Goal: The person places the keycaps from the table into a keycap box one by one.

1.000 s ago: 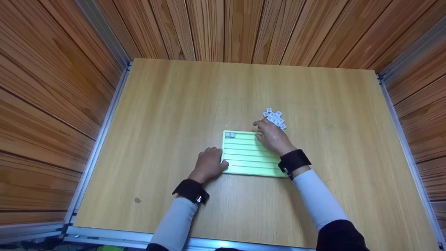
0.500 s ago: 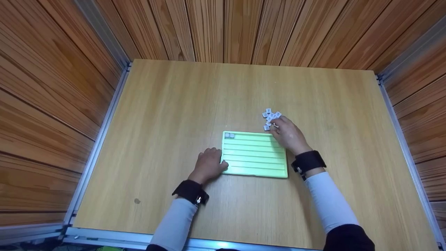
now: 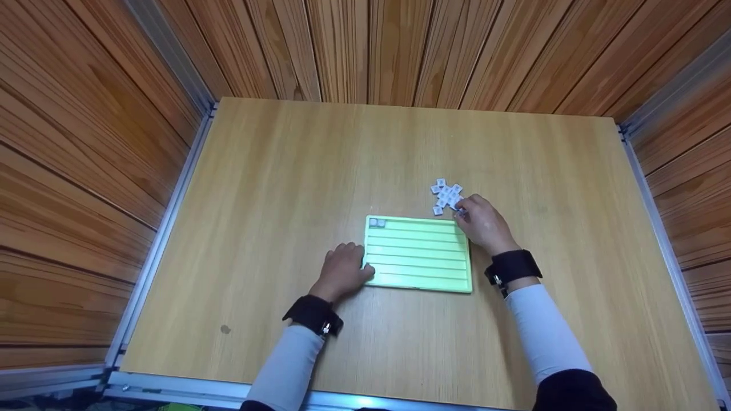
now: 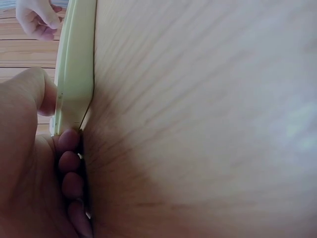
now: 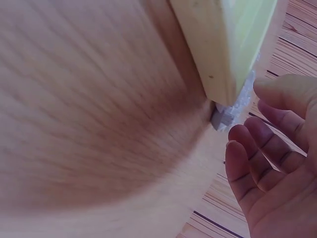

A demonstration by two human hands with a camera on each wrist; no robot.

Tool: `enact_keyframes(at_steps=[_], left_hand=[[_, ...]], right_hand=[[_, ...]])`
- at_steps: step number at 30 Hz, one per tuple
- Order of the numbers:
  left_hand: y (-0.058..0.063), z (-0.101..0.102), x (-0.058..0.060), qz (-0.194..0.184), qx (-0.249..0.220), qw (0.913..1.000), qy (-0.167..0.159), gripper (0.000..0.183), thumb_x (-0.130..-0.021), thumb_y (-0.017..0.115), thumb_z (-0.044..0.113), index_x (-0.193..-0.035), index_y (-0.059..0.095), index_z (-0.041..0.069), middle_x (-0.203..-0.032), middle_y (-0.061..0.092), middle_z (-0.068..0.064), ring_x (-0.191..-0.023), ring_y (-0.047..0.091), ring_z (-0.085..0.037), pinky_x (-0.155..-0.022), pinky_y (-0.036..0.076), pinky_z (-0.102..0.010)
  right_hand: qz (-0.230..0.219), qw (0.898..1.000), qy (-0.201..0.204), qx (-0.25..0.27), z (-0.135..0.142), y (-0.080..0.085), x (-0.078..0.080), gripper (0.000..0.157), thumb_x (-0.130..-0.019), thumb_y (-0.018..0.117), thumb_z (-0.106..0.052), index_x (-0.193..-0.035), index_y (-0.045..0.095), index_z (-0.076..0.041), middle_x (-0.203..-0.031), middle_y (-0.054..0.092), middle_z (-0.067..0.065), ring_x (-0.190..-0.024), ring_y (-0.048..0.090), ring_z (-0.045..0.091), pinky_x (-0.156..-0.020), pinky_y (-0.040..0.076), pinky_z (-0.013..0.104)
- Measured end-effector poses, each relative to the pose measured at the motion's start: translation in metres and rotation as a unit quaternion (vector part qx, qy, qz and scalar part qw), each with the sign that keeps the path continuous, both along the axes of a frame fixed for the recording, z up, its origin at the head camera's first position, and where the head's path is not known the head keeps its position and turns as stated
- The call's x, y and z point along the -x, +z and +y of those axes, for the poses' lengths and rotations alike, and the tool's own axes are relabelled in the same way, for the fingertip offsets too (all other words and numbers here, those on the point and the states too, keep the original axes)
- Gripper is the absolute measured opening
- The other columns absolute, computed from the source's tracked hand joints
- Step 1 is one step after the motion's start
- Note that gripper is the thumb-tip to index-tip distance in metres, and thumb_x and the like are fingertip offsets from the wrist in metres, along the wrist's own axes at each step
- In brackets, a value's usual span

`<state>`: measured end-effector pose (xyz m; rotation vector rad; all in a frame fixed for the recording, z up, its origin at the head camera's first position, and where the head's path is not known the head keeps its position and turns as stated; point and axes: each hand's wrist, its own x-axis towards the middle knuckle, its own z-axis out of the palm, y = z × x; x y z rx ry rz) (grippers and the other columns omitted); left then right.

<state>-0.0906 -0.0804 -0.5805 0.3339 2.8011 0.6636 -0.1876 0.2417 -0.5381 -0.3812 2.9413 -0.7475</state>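
A light green board with raised rows (image 3: 417, 254) lies on the table, two small tiles (image 3: 377, 222) sitting in its top left corner. My left hand (image 3: 341, 271) grips the board's left edge, thumb over the rim and fingers against the side. Beyond the board's far right edge is a cluster of small white tiles (image 3: 447, 194) with marks too small to read. My right hand (image 3: 485, 224) reaches over the board's far right corner, fingertips at the cluster's near right side. In the right wrist view its fingers (image 5: 265, 139) are loosely bent, and no tile shows between thumb and fingers.
The wooden table (image 3: 257, 228) has a metal rail (image 3: 188, 383) along its front edge. Wood-plank walls (image 3: 394, 51) stand at the back and both sides. A dark spot (image 3: 225, 329) marks the table at front left.
My right hand has moved right from above the board's far edge to the tile cluster's right side. One tile now lies apart at the cluster's near left. My left hand stays put.
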Motion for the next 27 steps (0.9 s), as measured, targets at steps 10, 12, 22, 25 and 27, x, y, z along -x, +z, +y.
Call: enact_keyframes(at_steps=[10, 12, 22, 25, 27], left_hand=[[0.001, 0.000, 0.001, -0.004, -0.004, 1.0000, 0.002, 0.020, -0.086, 0.057, 0.032, -0.081, 0.051, 0.013, -0.082, 0.046, -0.001, -0.080, 0.042, -0.022, -0.072, 0.033, -0.037], [0.001, 0.000, 0.001, -0.005, -0.003, 1.0000, 0.002, 0.020, -0.086, 0.056, 0.032, -0.082, 0.051, 0.013, -0.082, 0.046, -0.001, -0.080, 0.042, -0.022, -0.073, 0.033, -0.037], [0.001, 0.000, 0.000, -0.006, -0.007, 0.9999, 0.005, 0.020, -0.086, 0.057, 0.032, -0.082, 0.051, 0.013, -0.082, 0.046, -0.001, -0.081, 0.043, -0.022, -0.074, 0.034, -0.038], [0.001, 0.000, 0.000, -0.003, -0.004, 1.0000, 0.005, 0.021, -0.086, 0.056, 0.032, -0.082, 0.051, 0.013, -0.082, 0.046, -0.001, -0.081, 0.043, -0.023, -0.074, 0.035, -0.039], [0.001, 0.000, 0.000, -0.001, -0.004, 1.0000, 0.006, 0.021, -0.086, 0.056, 0.032, -0.082, 0.051, 0.013, -0.082, 0.046, -0.001, -0.081, 0.043, -0.023, -0.074, 0.035, -0.039]], right_hand=[[-0.013, 1.000, -0.009, -0.014, 0.001, -0.004, 0.003, 0.024, -0.096, 0.065, -0.014, -0.114, 0.069, 0.001, -0.106, 0.060, 0.015, -0.091, 0.060, 0.030, -0.080, 0.049, 0.045], [-0.017, 1.000, -0.011, -0.018, 0.001, -0.004, 0.004, 0.023, -0.096, 0.065, -0.014, -0.112, 0.069, 0.002, -0.105, 0.060, 0.016, -0.091, 0.060, 0.030, -0.079, 0.049, 0.045], [-0.036, 0.999, -0.005, -0.032, 0.000, -0.003, 0.008, 0.021, -0.096, 0.065, -0.012, -0.108, 0.073, 0.003, -0.104, 0.060, 0.017, -0.091, 0.060, 0.031, -0.081, 0.049, 0.046], [-0.043, 0.998, -0.007, -0.038, -0.002, -0.002, 0.010, 0.021, -0.095, 0.066, -0.011, -0.110, 0.073, 0.003, -0.106, 0.060, 0.018, -0.093, 0.059, 0.032, -0.083, 0.049, 0.047], [-0.052, 0.998, -0.016, -0.037, -0.002, -0.002, 0.011, 0.021, -0.095, 0.066, -0.011, -0.110, 0.073, 0.003, -0.107, 0.060, 0.017, -0.095, 0.058, 0.032, -0.085, 0.049, 0.047]])
